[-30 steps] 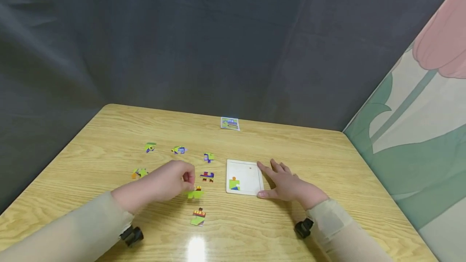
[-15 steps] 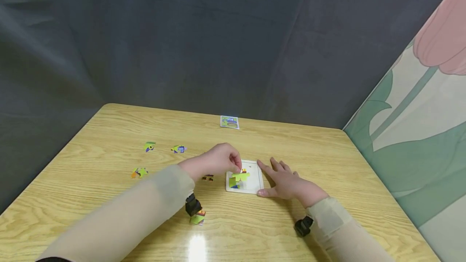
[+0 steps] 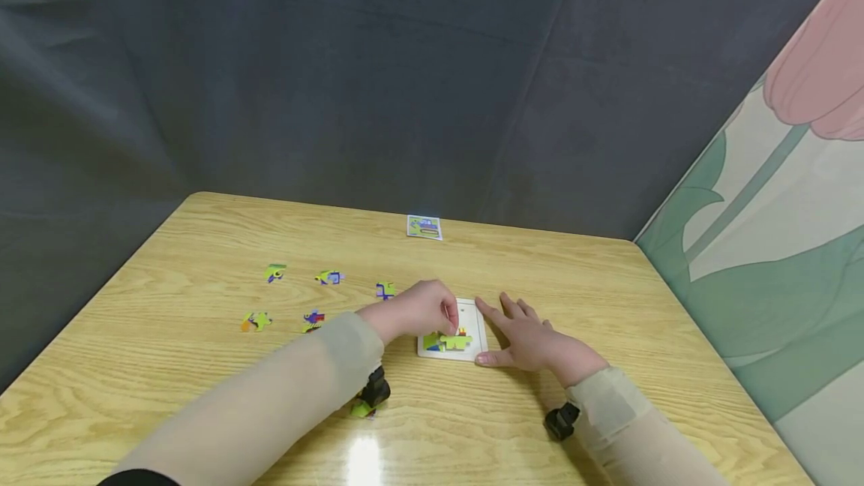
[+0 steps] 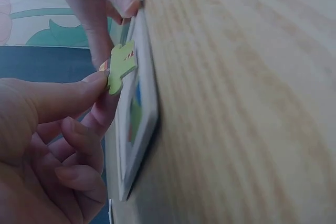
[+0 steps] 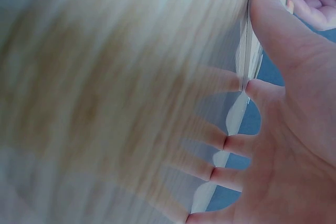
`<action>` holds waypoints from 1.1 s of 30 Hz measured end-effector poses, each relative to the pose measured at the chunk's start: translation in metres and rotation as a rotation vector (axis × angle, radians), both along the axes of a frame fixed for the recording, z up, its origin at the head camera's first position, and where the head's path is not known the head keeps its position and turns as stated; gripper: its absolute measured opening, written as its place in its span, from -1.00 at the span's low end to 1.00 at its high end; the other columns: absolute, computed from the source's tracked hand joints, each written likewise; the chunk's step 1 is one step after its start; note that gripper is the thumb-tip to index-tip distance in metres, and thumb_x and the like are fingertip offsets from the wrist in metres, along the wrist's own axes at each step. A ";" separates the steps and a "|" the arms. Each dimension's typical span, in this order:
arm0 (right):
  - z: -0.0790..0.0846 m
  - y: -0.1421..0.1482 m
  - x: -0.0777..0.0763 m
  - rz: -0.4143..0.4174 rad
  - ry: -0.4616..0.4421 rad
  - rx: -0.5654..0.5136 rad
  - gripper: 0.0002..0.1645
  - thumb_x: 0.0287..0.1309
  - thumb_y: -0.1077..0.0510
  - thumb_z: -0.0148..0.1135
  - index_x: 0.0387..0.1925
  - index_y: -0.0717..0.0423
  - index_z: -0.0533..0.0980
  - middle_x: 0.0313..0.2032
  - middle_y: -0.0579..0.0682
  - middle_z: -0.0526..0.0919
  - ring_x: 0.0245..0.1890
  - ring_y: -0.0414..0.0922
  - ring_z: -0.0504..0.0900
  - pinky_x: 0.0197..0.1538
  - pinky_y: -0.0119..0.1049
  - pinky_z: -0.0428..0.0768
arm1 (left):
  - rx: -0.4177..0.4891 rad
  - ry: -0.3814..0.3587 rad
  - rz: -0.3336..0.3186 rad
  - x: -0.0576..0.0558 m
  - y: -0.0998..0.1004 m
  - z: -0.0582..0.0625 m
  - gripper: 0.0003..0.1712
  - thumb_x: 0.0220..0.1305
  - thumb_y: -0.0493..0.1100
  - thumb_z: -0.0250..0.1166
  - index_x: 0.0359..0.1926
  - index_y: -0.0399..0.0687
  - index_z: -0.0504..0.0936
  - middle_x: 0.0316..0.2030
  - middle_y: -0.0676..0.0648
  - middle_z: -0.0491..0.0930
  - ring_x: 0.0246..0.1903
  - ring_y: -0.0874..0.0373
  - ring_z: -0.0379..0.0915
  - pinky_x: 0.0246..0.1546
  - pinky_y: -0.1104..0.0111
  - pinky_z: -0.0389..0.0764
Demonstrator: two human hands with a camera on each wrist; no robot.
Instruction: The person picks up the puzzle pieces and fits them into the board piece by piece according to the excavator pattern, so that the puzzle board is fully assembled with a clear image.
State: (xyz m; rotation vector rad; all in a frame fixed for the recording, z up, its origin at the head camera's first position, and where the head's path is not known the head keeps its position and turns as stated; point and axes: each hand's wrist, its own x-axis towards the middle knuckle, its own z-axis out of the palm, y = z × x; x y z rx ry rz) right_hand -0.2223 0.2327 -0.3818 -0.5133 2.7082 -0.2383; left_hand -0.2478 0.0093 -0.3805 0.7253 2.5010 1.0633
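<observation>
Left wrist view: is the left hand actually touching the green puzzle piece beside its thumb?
Touching. The left wrist view shows it: the left hand has its thumb tip right against the edge of the green puzzle piece, with no gap.

Pale wood-grained table with a white patch of glare, dark creased curtain behind it, patterned backdrop at right bearing a pink flower and green leaves

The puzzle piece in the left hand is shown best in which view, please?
The left wrist view: the puzzle piece appears large there, pinched by the left hand. The head view shows it small, over the board; the right wrist view gives no clear sight.
</observation>
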 end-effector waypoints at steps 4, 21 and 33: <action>-0.001 0.000 -0.001 -0.001 -0.002 0.003 0.19 0.05 -0.46 0.22 0.56 -0.17 -0.06 0.50 0.32 -0.16 0.42 0.42 -0.12 0.14 0.55 0.02 | -0.024 0.013 -0.011 0.000 0.001 -0.005 -0.80 0.18 -0.27 0.44 -0.54 0.03 0.66 -0.49 0.08 0.56 -0.45 0.21 0.42 -0.34 0.36 0.45; 0.000 -0.001 0.000 0.002 0.003 0.002 0.21 0.02 -0.46 0.24 0.56 -0.15 -0.04 0.49 0.34 -0.14 0.41 0.44 -0.10 0.13 0.56 0.04 | -0.096 0.080 -0.037 0.004 -0.003 -0.005 -0.78 0.21 -0.26 0.42 -0.54 0.05 0.63 -0.50 0.10 0.53 -0.40 0.20 0.40 -0.30 0.35 0.45; 0.000 0.000 -0.001 0.006 0.012 0.011 0.20 0.03 -0.47 0.22 0.56 -0.16 -0.05 0.49 0.34 -0.15 0.41 0.44 -0.09 0.13 0.56 0.05 | -0.204 0.165 -0.023 0.008 -0.001 -0.003 -0.77 0.18 -0.17 0.46 -0.39 0.02 0.52 -0.54 0.07 0.45 -0.52 0.20 0.35 -0.44 0.36 0.38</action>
